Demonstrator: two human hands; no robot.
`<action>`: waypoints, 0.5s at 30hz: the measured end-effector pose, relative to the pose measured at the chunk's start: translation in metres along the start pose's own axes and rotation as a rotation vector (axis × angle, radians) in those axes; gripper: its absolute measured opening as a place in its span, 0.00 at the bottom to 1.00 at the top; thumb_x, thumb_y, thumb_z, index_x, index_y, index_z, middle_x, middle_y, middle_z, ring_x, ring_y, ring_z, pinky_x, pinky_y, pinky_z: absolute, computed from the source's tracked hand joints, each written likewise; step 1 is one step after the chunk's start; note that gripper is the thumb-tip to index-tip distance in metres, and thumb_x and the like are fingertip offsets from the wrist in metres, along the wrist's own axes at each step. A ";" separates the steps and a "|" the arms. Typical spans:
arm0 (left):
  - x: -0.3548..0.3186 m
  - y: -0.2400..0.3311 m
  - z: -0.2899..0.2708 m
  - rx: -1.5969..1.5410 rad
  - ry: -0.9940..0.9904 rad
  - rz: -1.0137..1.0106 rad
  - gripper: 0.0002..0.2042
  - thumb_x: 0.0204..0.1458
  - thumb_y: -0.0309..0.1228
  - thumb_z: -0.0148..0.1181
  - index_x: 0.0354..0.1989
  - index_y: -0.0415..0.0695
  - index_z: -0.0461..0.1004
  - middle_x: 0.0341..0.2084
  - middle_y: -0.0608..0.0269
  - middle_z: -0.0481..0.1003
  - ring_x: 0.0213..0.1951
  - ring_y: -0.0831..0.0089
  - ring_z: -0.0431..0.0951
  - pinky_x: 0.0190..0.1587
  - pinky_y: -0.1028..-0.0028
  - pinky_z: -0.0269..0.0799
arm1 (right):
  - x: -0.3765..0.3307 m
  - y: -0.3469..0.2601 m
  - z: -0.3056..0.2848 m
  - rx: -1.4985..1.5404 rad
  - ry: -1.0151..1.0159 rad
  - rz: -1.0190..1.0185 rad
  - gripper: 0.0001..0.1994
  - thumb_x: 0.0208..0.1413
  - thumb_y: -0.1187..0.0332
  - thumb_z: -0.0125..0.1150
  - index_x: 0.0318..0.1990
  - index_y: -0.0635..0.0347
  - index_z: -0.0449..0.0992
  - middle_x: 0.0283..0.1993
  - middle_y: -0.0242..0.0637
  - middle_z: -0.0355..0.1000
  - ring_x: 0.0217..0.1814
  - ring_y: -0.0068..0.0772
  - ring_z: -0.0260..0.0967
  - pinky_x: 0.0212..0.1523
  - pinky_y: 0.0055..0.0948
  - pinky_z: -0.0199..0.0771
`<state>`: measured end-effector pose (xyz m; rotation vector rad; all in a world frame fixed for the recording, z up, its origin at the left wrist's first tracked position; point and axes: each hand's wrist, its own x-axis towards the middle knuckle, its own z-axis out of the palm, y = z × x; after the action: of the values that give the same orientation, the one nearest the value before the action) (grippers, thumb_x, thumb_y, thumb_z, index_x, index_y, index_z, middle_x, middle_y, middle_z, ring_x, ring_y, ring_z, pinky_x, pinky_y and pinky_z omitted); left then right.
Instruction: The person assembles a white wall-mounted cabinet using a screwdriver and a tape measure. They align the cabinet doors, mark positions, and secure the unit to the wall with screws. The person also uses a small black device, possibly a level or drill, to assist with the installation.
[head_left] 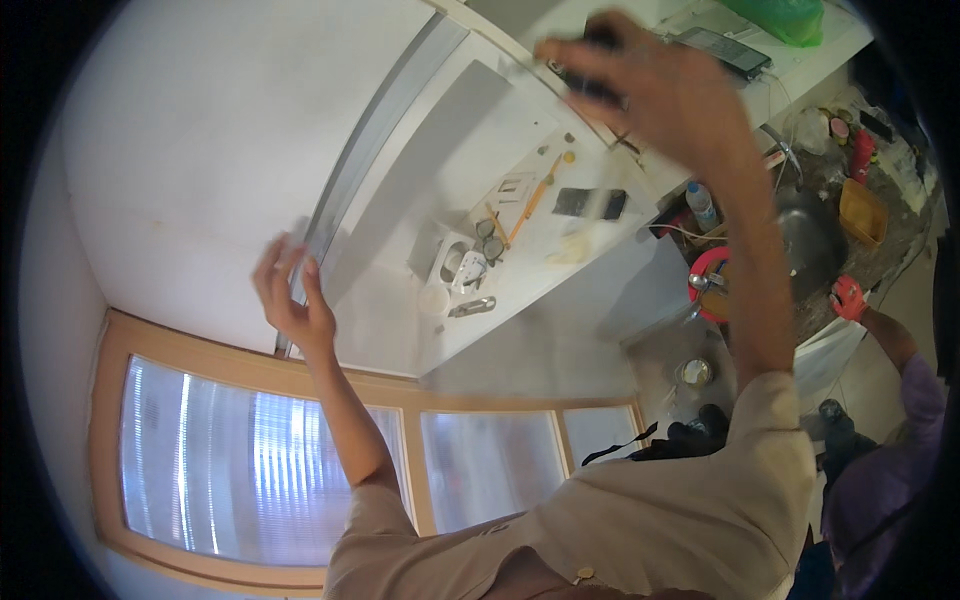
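Right hand: up at the top of the view, the right hand (668, 100) has its fingers wrapped around a dark object (590, 84). Motion blur eats the details, so no clue what it is, but the curled fingers look like what's keeping it up.
Dark object: in that right hand, over the far edge of the white recess (390, 290), so it's clear of the small stuff inside.
Left hand: nothing visible in the left hand (298, 308); fingers loosely curved and apart, next to the grey metal strip (370, 140). Can't tell if it's touching. My guess is it's there to steady or feel the edge.
Recess clutter: orange sticks (532, 205), a white roll (452, 258), a grey tool (472, 307) and a dark flat slab (590, 204) all lie inside. Looks like a handy dumping spot for small bits, probably because the sides stop them wandering off.
White ledge: a dark device (722, 52) lies flat on the ledge (835, 60) with a pale cable near its end, maybe parked there for the cable. Green bag (785, 18) sits just beyond.
Co-worker: red-gloved hand (849, 298) by the messy counter (900, 235), well apart from all this.
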<state>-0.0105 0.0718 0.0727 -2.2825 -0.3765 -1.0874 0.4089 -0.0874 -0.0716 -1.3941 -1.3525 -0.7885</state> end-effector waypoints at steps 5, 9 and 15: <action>0.044 -0.026 0.009 0.325 0.058 0.073 0.22 0.68 0.38 0.58 0.68 0.47 0.72 0.75 0.47 0.57 0.74 0.50 0.55 0.72 0.53 0.54 | 0.073 0.025 -0.049 -0.210 -0.274 0.004 0.26 0.58 0.54 0.68 0.64 0.40 0.76 0.48 0.45 0.76 0.44 0.50 0.79 0.47 0.45 0.80; 0.027 -0.053 0.020 0.403 0.087 0.149 0.26 0.72 0.46 0.50 0.75 0.51 0.65 0.79 0.49 0.52 0.76 0.50 0.51 0.74 0.52 0.47 | 0.094 0.019 -0.045 -0.173 -0.126 -0.237 0.19 0.57 0.56 0.68 0.56 0.45 0.83 0.43 0.45 0.77 0.41 0.52 0.79 0.43 0.45 0.80; 0.027 -0.057 0.032 0.435 0.167 0.190 0.26 0.73 0.49 0.46 0.74 0.50 0.66 0.78 0.48 0.55 0.75 0.46 0.56 0.74 0.49 0.51 | 0.122 0.011 -0.054 -0.386 -0.184 -0.352 0.19 0.54 0.56 0.69 0.53 0.46 0.85 0.38 0.43 0.80 0.42 0.51 0.81 0.43 0.44 0.81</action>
<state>-0.0008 0.1363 0.0993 -1.7930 -0.2884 -0.9801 0.4489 -0.0980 0.0557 -1.5738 -1.6797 -1.2283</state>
